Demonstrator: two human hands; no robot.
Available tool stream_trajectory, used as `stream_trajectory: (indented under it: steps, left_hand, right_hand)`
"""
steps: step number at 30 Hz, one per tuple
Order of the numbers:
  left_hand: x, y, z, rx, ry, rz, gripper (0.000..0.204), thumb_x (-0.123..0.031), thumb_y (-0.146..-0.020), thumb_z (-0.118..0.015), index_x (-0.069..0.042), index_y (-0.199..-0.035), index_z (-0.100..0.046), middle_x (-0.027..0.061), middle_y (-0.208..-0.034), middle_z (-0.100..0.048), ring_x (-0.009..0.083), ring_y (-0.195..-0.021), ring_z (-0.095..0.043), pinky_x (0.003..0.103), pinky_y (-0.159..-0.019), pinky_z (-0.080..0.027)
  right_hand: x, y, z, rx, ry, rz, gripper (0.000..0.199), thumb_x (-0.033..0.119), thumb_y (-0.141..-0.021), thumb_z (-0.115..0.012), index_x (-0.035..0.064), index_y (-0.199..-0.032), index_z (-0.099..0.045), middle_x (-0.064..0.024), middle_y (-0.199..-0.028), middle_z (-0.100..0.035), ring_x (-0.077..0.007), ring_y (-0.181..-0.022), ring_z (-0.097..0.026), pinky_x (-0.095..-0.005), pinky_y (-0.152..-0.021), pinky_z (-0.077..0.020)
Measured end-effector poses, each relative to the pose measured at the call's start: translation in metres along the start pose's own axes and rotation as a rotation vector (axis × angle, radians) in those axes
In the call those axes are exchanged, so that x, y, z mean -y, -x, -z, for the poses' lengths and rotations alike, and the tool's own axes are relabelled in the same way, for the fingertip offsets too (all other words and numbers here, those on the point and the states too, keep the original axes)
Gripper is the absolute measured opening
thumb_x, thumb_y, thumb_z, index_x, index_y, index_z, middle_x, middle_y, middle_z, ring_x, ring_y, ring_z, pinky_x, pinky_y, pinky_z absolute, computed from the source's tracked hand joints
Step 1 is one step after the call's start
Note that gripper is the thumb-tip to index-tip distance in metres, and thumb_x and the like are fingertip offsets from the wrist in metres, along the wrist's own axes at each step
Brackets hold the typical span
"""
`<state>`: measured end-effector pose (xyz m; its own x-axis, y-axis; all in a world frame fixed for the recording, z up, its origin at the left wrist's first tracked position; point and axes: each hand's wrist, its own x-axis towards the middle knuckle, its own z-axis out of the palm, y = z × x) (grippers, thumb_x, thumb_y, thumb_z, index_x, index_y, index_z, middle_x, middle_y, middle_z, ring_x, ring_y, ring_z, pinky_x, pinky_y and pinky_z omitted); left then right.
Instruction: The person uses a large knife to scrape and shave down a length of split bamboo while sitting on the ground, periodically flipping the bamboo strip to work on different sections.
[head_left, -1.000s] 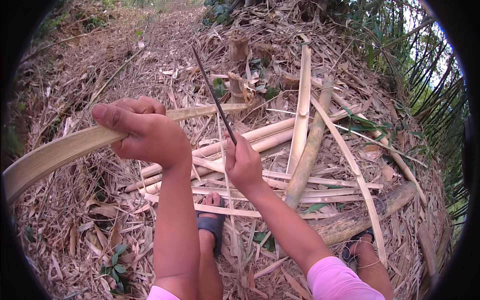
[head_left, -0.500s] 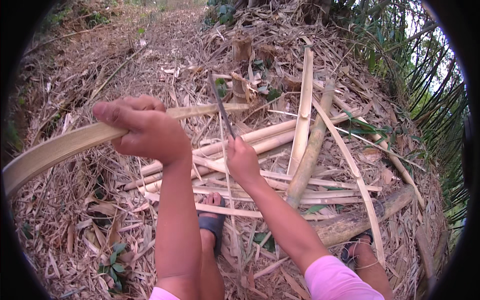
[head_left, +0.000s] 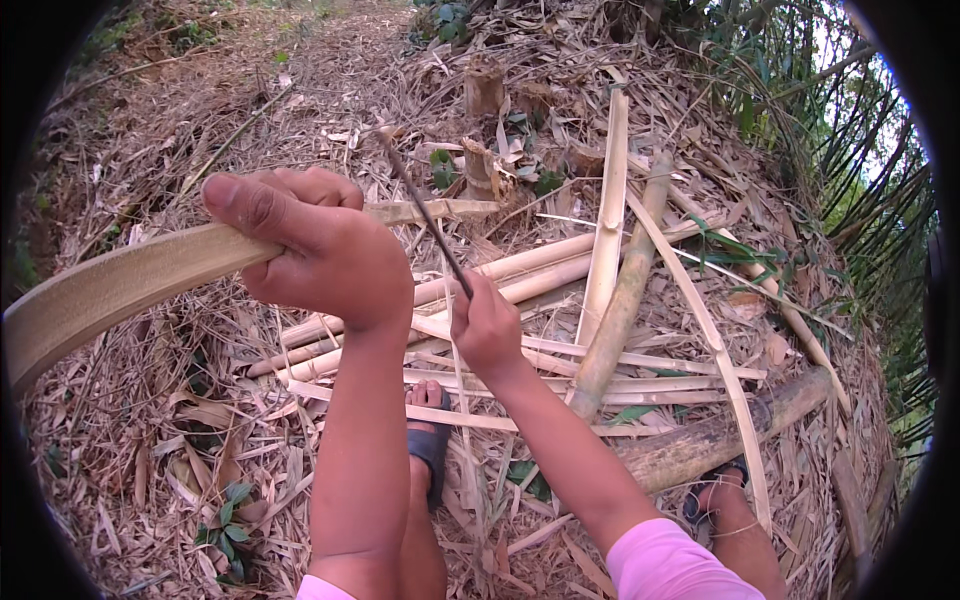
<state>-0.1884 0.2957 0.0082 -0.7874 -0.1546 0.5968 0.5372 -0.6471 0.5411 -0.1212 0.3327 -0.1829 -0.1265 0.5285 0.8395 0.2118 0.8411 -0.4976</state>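
My left hand (head_left: 325,250) is closed round a long pale bamboo strip (head_left: 140,270), thumb lying along its top. The strip curves away to the left edge of the picture, and its other end reaches right past my fist. In my right hand (head_left: 487,328) is a long thin knife (head_left: 425,215), seen mostly edge-on, its handle hidden in my fist. The blade points up and to the left and crosses the strip's far part in the picture; whether they touch I cannot tell.
Split bamboo pieces (head_left: 540,285) lie crossed before me. A bamboo pole (head_left: 625,305) rests against a thick log (head_left: 700,445) near my right foot. Cut stumps (head_left: 484,88) stand beyond, a small green plant (head_left: 228,525) grows at lower left, and bamboo stems (head_left: 880,230) rise at right.
My left hand has shifted a little to the right along with the bamboo strip. The knife has tilted further left, its tip swinging left, while my right hand stays nearly in place.
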Motion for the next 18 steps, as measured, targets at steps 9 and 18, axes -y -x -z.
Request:
stream_trajectory:
  steps: [9,18]
  left_hand:
    - [0.000,-0.005,0.006,-0.012,-0.020,0.017,0.050,-0.046,-0.105,-0.036,-0.017,-0.065,-0.031,-0.0055,-0.048,-0.032,0.0074,-0.037,-0.031,0.026,-0.035,-0.026]
    - [0.014,-0.019,0.020,-0.120,-0.056,0.006,0.053,-0.046,-0.105,-0.037,-0.017,-0.061,-0.034,-0.0039,-0.045,-0.035,0.0055,-0.037,-0.034,0.022,-0.035,-0.027]
  right_hand:
    - [-0.003,0.012,-0.008,0.122,0.009,-0.054,0.023,0.020,-0.099,-0.053,-0.0001,-0.088,-0.053,-0.0261,-0.075,-0.062,-0.0450,-0.070,-0.063,-0.0535,-0.060,-0.0500]
    - [-0.006,0.014,-0.016,0.273,0.138,-0.233,0.027,0.024,-0.101,-0.047,-0.0007,-0.096,-0.055,-0.0249,-0.084,-0.065,-0.0457,-0.072,-0.063,-0.0540,-0.063,-0.0508]
